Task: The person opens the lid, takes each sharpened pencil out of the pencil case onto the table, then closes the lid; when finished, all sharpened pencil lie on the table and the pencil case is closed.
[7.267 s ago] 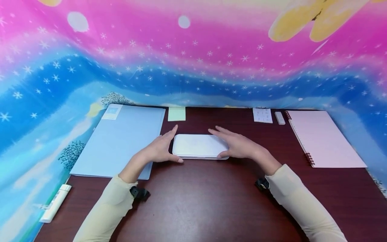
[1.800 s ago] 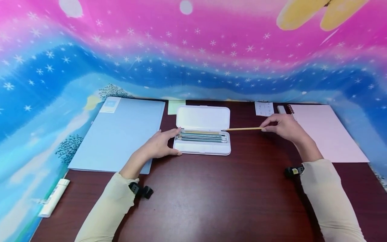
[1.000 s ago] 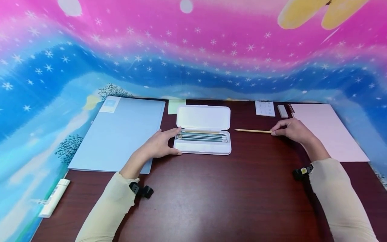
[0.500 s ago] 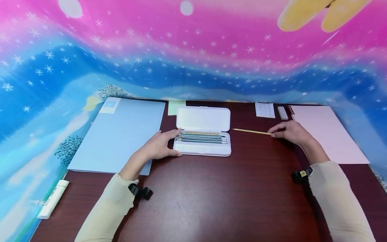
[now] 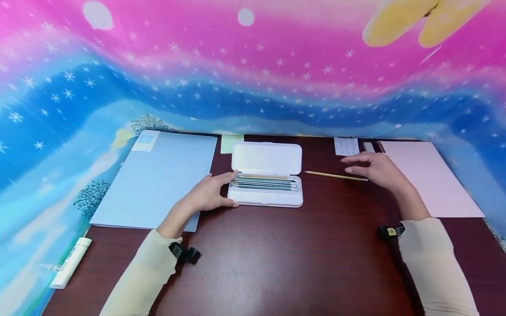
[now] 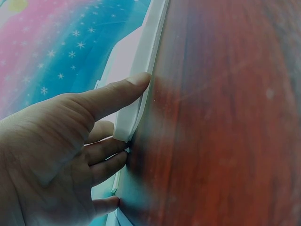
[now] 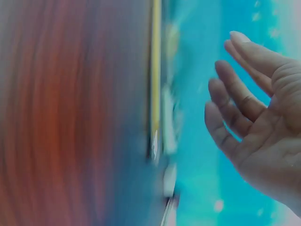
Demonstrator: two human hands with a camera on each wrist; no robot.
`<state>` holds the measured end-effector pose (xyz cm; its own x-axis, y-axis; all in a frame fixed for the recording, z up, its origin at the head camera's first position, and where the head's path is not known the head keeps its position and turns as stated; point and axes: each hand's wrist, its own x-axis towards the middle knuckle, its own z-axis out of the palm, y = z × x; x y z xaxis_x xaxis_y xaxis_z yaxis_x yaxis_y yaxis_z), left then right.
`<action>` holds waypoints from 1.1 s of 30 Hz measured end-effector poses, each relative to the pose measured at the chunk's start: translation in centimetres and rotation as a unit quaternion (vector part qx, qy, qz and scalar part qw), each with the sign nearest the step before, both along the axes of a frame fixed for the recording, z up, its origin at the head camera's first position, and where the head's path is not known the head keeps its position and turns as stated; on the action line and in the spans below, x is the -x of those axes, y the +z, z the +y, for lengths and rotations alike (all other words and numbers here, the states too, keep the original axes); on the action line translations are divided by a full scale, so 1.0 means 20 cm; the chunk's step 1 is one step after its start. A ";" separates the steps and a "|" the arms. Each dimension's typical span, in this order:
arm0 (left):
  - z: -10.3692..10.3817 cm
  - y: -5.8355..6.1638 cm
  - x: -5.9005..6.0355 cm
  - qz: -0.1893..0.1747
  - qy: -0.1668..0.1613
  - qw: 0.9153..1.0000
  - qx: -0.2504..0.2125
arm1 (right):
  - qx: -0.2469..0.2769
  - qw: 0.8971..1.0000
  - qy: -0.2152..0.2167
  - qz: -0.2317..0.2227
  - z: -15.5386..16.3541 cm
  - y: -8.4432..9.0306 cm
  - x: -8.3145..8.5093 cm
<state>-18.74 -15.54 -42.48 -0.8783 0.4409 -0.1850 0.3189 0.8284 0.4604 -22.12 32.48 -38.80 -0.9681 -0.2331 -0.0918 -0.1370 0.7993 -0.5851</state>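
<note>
A white pencil case (image 5: 265, 198) lies on the table with its lid (image 5: 266, 159) tipped back. Several green pencils (image 5: 264, 183) and a yellow one rest in its rear compartment. My left hand (image 5: 207, 193) holds the case's left end, thumb (image 6: 136, 81) on the front edge and the other fingers round the side and back. To the right of the case, a yellow pencil (image 5: 332, 175) lies on the table, its sharpened tip towards the case. My right hand (image 5: 381, 171) is raised just over the eraser end, fingers apart with nothing between them; the right wrist view shows a gap between hand and pencil.
A blue folder (image 5: 166, 175) lies at left, partly under my left forearm. Green sticky notes (image 5: 229, 145), a small white printed card (image 5: 346, 146), a grey-white eraser (image 5: 368, 147) and a pink spiral notebook (image 5: 431, 180) line the back. A white tube (image 5: 72, 263) sits at the left edge.
The case was closed at first and now stands open. My right hand drew the yellow pencil out to the right, laid it down, and has just let go and lifted. My left hand stays put.
</note>
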 end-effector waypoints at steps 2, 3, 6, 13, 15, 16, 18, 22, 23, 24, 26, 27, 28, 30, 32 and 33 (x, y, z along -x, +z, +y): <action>0.00 0.00 0.00 0.005 -0.002 1.000 0.000 | 0.023 1.000 0.004 0.004 -0.08 0.02 -0.01; 0.00 0.00 0.00 0.007 -0.003 1.000 0.001 | 0.030 0.999 0.008 0.007 -0.12 0.02 -0.01; 0.01 -0.01 0.00 0.009 -0.008 1.000 -0.002 | 0.039 0.999 0.021 0.013 -0.23 0.03 0.00; 0.02 0.00 -0.01 0.004 -0.002 1.000 0.000 | 0.013 0.995 0.095 0.027 -0.50 -0.02 0.00; 0.01 0.00 0.00 0.009 0.001 1.000 0.001 | -0.002 0.991 0.127 0.031 -0.58 -0.04 0.00; 0.01 0.00 0.00 0.010 0.003 1.000 0.002 | -0.012 0.989 0.143 0.033 -0.62 -0.05 0.00; 0.00 0.00 0.00 0.012 0.003 1.000 0.004 | -0.036 0.984 0.168 0.035 -0.69 -0.06 0.00; 0.00 0.00 0.01 0.013 0.001 1.000 0.009 | -0.090 0.977 0.188 0.051 -0.77 -0.06 0.00; 0.00 0.00 0.01 0.013 0.001 1.000 0.009 | -0.105 0.975 0.188 0.055 -0.79 -0.06 0.00; 0.00 0.00 0.01 0.013 0.002 1.000 0.009 | -0.116 0.973 0.189 0.059 -0.80 -0.06 0.00; 0.00 0.00 0.01 0.015 0.002 1.000 0.009 | -0.143 0.969 0.191 0.063 -0.82 -0.06 0.00; 0.00 0.00 0.01 0.014 0.002 1.000 0.009 | -0.154 0.967 0.191 0.063 -0.83 -0.06 0.00; 0.00 0.00 0.01 0.015 0.001 1.000 0.009 | -0.164 0.965 0.192 0.064 -0.84 -0.05 0.00; 0.00 0.00 0.01 0.013 0.001 1.000 0.009 | -0.179 0.962 0.196 0.069 -0.85 -0.05 -0.01; 0.00 0.00 0.01 0.013 0.000 1.000 0.008 | -0.185 0.960 0.196 0.074 -0.86 -0.05 -0.01; 0.00 0.00 0.01 0.012 -0.001 1.000 0.008 | -0.185 0.960 0.196 0.077 -0.85 -0.06 -0.01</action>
<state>-18.85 -15.48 -42.50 -0.8818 0.4397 -0.1702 0.3315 0.8349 0.4395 -21.95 15.40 -39.94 -0.8215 -0.5610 -0.1023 -0.5314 0.8182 -0.2196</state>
